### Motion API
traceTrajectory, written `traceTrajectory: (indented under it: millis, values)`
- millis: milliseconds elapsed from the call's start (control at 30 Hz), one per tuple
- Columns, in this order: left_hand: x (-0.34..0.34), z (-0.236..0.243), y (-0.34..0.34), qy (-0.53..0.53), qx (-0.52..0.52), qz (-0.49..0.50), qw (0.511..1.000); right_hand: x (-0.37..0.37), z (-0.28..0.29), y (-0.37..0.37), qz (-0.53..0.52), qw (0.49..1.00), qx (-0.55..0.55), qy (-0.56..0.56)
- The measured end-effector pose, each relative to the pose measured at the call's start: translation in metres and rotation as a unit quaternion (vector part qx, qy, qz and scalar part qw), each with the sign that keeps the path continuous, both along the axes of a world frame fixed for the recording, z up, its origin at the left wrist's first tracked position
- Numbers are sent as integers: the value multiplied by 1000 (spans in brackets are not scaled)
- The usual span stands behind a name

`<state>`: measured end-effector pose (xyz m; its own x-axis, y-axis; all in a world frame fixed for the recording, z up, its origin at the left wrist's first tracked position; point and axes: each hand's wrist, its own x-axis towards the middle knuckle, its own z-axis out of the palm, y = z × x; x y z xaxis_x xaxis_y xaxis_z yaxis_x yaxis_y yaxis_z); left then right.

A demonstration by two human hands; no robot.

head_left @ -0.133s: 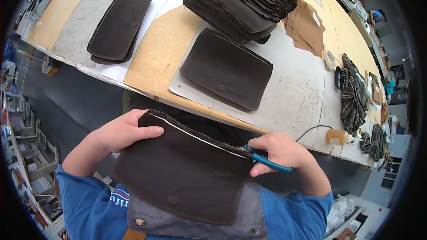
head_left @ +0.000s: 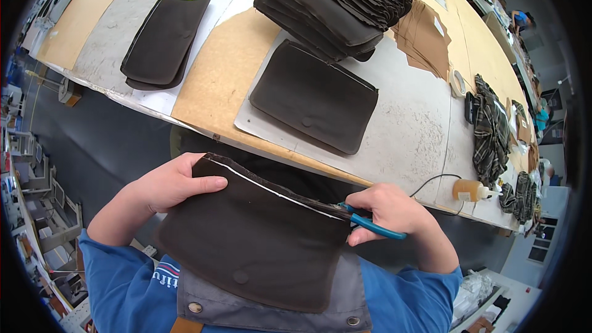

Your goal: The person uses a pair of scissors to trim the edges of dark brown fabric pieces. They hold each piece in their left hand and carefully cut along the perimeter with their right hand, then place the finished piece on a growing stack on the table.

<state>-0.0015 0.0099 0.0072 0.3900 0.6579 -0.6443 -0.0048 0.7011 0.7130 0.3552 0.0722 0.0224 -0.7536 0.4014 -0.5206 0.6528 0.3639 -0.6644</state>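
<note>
A dark brown leather flap panel (head_left: 259, 234) hangs before my apron, its upper edge showing a white strip and a dark folded layer behind. My left hand (head_left: 185, 182) pinches its upper left corner, thumb on the front face. At the opposite end of that edge, my right hand (head_left: 385, 209) grips teal-handled pliers (head_left: 376, 227). Their jaws meet the panel's upper right corner and are mostly hidden. A small round mark shows low on the panel. On the table ahead lies a similar dark panel (head_left: 314, 98).
Behind is a tall stack of dark panels (head_left: 333, 6); a smaller pile (head_left: 161, 40) lies left. Brown sheets (head_left: 422, 40), a tape roll (head_left: 457, 84), plaid cloth (head_left: 490, 129) and an amber glue bottle (head_left: 468, 190) lie right. The table edge (head_left: 290, 154) runs just beyond my hands.
</note>
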Motion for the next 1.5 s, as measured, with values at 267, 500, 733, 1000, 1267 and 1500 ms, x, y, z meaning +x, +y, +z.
traceTrajectory:
  millis: [267,500,733,1000,1267,1500]
  values:
    - [-1,0,1,-6,-5,0,1000,3,-2,-1,-24,1000,2,18]
    - [0,1,1,-13,-4,4,1000,5,-6,-4,-42,997,14,62]
    - [2,3,0,4,-13,11,1000,5,-6,-4,-30,998,30,42]
    - [2,3,-3,-8,-13,14,1000,6,-6,-1,2,1000,18,7]
    - [9,4,2,7,-2,-12,1000,-8,-7,4,22,999,23,20]
    - [9,1,1,-12,-4,-6,1000,-11,-12,5,29,998,37,34]
